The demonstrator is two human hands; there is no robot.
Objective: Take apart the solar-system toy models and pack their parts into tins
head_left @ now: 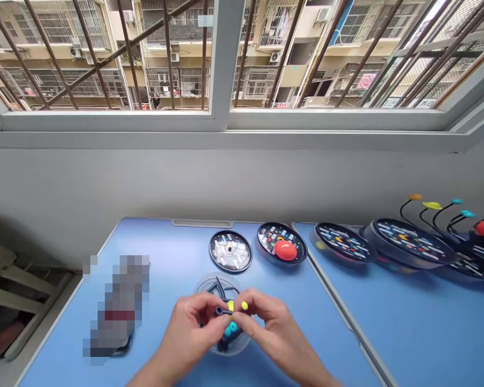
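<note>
My left hand (193, 328) pinches a small dark rod with a ring-shaped end (221, 310) between thumb and fingers. Facing it, my right hand (272, 328) is closed on a small yellow piece (244, 306), its fingertips meeting the rod's other end. Whether the two parts are joined is hidden by the fingers. Both hands are above a clear round tub (242, 348). Inside it lie black curved rods (219, 287) and teal balls (230, 329); another bit of yellow (230, 305) shows behind the fingers.
Behind the tub are a round black-rimmed disc (230, 251) and a black printed dish (266, 236) with a red ball (285, 250). More printed dishes (342, 242) line the right. A blurred-out dark object (123, 301) lies left on the blue table (165, 252).
</note>
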